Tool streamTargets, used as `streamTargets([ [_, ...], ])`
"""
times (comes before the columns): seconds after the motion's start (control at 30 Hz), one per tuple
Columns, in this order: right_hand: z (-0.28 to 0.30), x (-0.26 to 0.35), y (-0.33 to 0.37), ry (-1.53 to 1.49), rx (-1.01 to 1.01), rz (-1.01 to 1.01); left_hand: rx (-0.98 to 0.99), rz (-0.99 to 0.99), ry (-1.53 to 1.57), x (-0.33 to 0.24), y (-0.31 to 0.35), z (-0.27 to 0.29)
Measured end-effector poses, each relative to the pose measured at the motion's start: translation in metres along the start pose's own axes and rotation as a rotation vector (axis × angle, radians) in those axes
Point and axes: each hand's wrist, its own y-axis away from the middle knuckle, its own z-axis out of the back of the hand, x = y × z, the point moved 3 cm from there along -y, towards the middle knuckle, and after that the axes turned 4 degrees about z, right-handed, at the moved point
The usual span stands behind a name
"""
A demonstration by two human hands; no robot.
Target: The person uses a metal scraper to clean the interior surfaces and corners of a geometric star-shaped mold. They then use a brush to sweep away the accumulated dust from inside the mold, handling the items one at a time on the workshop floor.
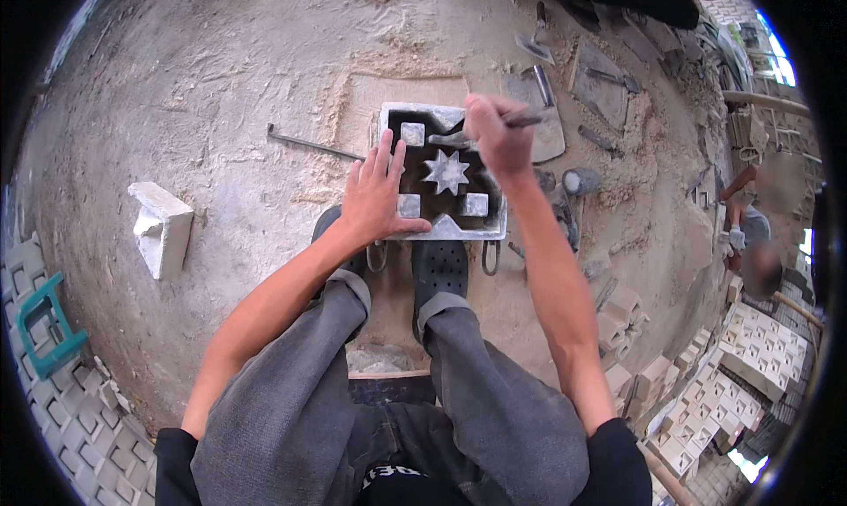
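A square metal mold (497, 234) stands on the dusty ground before my feet. Inside its dark hollow are an eight-pointed star core (446, 172) and several square blocks, one of them a pale block (475, 204) at the near right. My left hand (374, 191) lies on the mold's left side with fingers spread and thumb along the near rim. Over the mold's far right part, my right hand (499, 135) is closed round a slim tool (527, 117). The tool's narrow end reaches left into the mold beside the far-left block; its exact kind is unclear.
A metal rod (309, 142) lies left of the mold, and a pale cast block (166, 228) farther left. Trowels (535, 47) and a hammer-like tool (580, 181) lie to the right. Patterned blocks (697, 418) are stacked at the lower right, near another person (750, 228). A teal stool (48, 328) stands at left.
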Motion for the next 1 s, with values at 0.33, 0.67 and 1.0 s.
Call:
streamTargets([
  [0.33, -0.005, -0.008, 0.004, -0.01, 0.09, 0.023, -0.003, -0.012, 0.005, -0.001, 0.003, 0.003],
  [0.67, -0.001, 0.008, 0.003, 0.057, 0.044, 0.142, 0.108, 0.018, -0.018, -0.009, -0.004, 0.012],
  [1.0, -0.019, 0.049, 0.003, -0.106, -0.444, 0.148, 0.087, 0.0, -0.042, -0.005, -0.004, 0.006],
])
